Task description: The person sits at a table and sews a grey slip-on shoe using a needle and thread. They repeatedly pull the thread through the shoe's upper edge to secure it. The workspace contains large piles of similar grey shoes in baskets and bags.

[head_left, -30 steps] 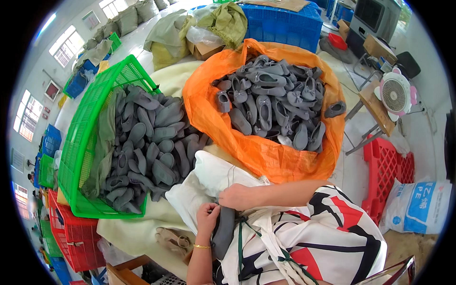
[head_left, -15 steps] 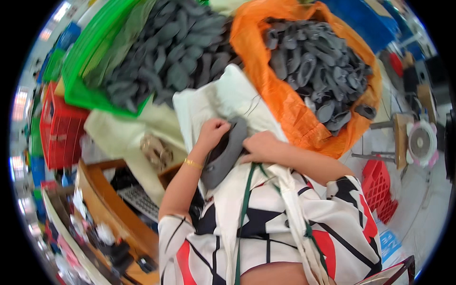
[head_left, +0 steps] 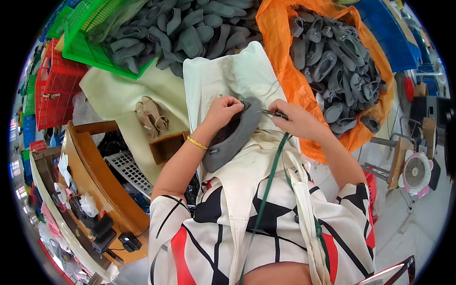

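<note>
A grey fabric shoe (head_left: 233, 142) lies tilted across the white cloth (head_left: 209, 71) on my lap, its dark opening facing up and left. My left hand (head_left: 223, 111) pinches the rim at the shoe's far end, fingers closed. Small dark thread snips (head_left: 276, 113) are gripped in my right hand (head_left: 294, 119); their thin tips point left, at the shoe's far edge. Whether the tips touch the shoe I cannot tell. A green ribbon (head_left: 270, 173) hangs from near my right hand down over my apron. Loose dark threads lie on the cloth beyond.
Grey shoes heap beside a green crate (head_left: 78, 42) at far left and fill an orange sack (head_left: 280, 61) at far right. Tan sandals (head_left: 151, 115) lie on pale sheeting, left. A wooden desk (head_left: 102, 171) stands at left, a fan (head_left: 419, 172) at right.
My right hand has moved from the shoe's right side up to its far end, and the snips now show. My left hand still pinches the rim. The whole view has shifted slightly.
</note>
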Available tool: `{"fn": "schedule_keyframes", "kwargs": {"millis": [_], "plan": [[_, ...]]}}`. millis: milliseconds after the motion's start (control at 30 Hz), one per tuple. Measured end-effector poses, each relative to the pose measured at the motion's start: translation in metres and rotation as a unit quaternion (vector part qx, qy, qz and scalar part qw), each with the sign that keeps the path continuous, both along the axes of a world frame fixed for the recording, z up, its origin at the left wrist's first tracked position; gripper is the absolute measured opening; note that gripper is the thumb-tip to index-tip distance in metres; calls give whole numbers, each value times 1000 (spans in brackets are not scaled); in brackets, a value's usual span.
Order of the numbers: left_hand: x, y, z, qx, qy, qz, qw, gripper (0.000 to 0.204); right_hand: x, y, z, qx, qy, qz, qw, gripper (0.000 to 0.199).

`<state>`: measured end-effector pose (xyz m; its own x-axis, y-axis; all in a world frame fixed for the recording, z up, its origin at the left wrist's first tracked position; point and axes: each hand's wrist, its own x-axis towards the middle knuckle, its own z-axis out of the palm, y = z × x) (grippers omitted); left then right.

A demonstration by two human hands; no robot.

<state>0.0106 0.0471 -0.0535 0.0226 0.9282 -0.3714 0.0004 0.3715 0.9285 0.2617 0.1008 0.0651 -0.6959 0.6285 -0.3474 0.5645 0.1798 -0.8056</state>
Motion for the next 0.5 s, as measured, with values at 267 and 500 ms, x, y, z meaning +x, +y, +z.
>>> {"fn": "schedule_keyframes", "kwargs": {"millis": [267, 500], "plan": [[-2, -2, 5, -29, -32, 5, 999, 12, -48, 12, -20, 266, -127, 88, 952, 30], [-1, -3, 7, -45, -58, 9, 997, 11, -61, 16, -27, 288, -143, 112, 940, 28]]}}
